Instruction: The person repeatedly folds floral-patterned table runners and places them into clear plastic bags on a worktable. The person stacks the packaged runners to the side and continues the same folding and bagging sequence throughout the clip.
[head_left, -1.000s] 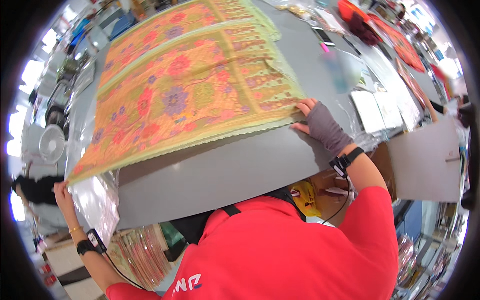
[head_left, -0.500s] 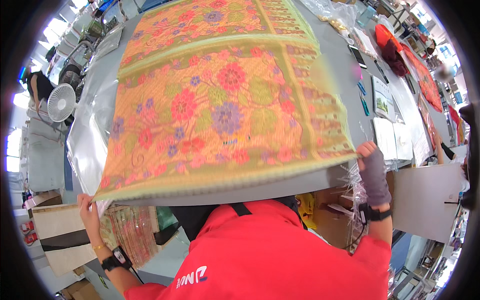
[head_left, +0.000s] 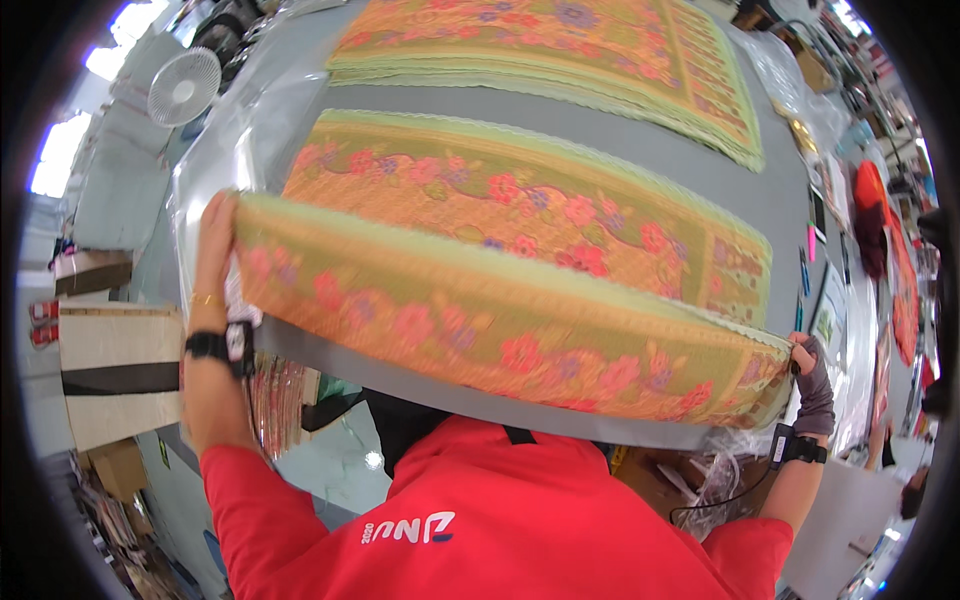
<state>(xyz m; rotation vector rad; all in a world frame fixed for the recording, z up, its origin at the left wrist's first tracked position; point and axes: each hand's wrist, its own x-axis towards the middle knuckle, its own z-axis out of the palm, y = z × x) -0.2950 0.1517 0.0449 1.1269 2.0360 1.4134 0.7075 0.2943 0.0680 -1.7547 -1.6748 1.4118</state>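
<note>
An orange floral cloth with a green border (head_left: 470,325) lies partly on the grey table, its near edge raised and curled over. At its left corner my left hand (head_left: 215,235) has its fingers closed on the edge. My right hand (head_left: 808,362), in a grey fingerless glove, pinches the right corner. Between my hands the lifted edge stretches across, slightly blurred, showing a floral strip that faces me. Beyond it lies a stack of matching cloths (head_left: 560,62), with several layered edges along the near side.
Clear plastic sheets (head_left: 235,150) lie along the table's left side. On the right are a phone (head_left: 818,215), pens (head_left: 804,272), a booklet (head_left: 830,312) and red fabric (head_left: 872,235). A white fan (head_left: 185,87) stands beyond the left edge. Crinkled plastic (head_left: 725,485) hangs below the table edge at right.
Both hands have lifted the near edge and carried it away from me, the left one farther, so the cloth now folds over itself. A grey gap shows between it and the stack.
</note>
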